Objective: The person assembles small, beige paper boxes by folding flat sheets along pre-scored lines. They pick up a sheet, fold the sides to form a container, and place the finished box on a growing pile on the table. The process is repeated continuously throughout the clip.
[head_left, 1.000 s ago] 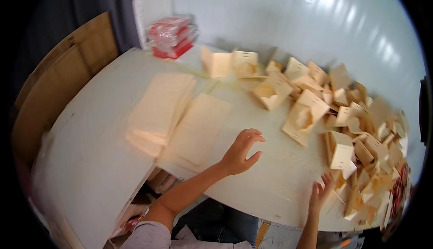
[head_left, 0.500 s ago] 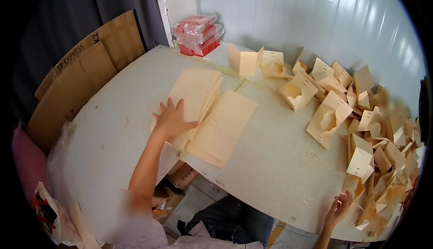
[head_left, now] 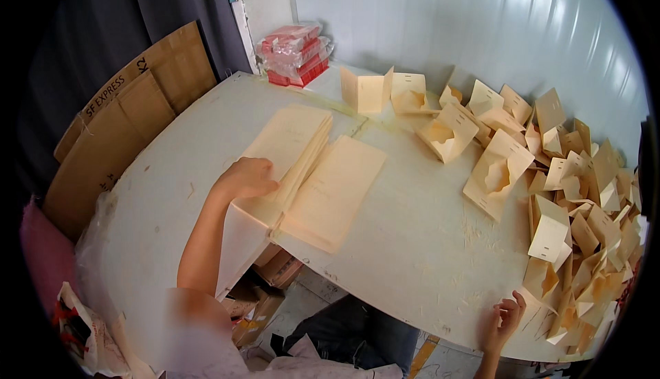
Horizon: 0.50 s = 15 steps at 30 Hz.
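Note:
My left hand (head_left: 246, 177) rests on the left stack of cream card sheets (head_left: 292, 131), its fingers curled and drawn together. Whether they pinch the top sheet is hidden under the hand. The edges of this stack fan out along its right side. Right beside it lies a second, flatter stack of the same card (head_left: 337, 190). Over the table's front edge at the lower right is my right hand (head_left: 505, 320), with its palm turned up, fingers loosely bent and apart, and nothing in them. It is close to a heap of folded card pieces (head_left: 584, 231).
More folded cards with cut-outs (head_left: 447, 131) stand along the corrugated wall. Red packs in clear plastic (head_left: 295, 52) sit at the back corner. Flattened brown cardboard (head_left: 110, 131) leans at the left edge. Small scraps (head_left: 471, 238) litter the white table (head_left: 405, 255).
My left hand has gone from spread fingers to curled ones, shifting slightly down and left on the stack. My right hand has moved a little left, and the view has shifted slightly.

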Available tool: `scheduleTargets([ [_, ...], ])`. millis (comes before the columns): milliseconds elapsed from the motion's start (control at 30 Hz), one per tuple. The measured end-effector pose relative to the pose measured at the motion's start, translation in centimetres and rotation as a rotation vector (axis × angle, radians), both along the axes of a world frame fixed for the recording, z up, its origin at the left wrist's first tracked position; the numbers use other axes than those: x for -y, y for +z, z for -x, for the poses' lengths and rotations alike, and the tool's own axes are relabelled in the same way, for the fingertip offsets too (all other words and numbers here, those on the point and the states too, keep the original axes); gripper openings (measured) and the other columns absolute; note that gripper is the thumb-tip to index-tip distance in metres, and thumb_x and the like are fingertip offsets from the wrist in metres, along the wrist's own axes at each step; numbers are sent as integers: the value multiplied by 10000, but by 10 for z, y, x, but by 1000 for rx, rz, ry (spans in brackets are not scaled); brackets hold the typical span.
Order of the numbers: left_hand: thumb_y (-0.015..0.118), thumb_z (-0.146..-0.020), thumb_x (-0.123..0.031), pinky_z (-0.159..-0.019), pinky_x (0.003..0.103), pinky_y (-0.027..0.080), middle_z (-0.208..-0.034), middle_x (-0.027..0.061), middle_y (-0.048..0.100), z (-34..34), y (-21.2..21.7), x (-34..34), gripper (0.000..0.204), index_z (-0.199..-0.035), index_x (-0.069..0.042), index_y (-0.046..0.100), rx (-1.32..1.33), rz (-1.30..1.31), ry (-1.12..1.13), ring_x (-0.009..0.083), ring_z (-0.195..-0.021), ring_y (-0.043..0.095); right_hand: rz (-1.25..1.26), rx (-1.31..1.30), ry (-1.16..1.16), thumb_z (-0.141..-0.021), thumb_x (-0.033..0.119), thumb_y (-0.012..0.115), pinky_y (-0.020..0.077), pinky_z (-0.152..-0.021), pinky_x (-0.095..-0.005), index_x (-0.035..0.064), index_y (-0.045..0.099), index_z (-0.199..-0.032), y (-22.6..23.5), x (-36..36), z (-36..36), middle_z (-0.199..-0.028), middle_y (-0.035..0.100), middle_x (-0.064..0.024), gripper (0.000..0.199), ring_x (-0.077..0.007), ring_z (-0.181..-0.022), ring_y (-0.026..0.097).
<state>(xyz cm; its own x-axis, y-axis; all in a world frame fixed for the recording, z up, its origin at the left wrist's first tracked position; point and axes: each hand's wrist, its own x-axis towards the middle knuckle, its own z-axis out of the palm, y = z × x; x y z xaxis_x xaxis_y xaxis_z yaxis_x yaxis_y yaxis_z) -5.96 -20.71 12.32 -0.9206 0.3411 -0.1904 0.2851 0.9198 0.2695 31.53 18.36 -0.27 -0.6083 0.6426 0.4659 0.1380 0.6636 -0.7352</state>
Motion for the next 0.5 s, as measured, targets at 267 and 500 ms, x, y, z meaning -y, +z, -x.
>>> scheduleTargets([
  [267, 537, -705, -232, -707, 363, 441, -874, 209, 584, -1, -13, 8, 335, -946, 0, 541, -90, -68, -112, 330, -827, 566, 87, -7, 34, -757, 52, 521, 383, -571, -194, 39, 483, -836, -8, 0, -4, -1148, 403, -109, 89, -106, -767, 477],
  [500, 430, -799, -43, -692, 326, 452, -856, 207, 574, -7, 26, 16, 247, -1023, -9, 526, -532, -221, -210, 326, -754, 565, 42, -31, 36, -749, 56, 526, 387, -586, -211, 40, 486, -829, -11, 3, -6, -1142, 403, -113, 91, -130, -775, 477],
])
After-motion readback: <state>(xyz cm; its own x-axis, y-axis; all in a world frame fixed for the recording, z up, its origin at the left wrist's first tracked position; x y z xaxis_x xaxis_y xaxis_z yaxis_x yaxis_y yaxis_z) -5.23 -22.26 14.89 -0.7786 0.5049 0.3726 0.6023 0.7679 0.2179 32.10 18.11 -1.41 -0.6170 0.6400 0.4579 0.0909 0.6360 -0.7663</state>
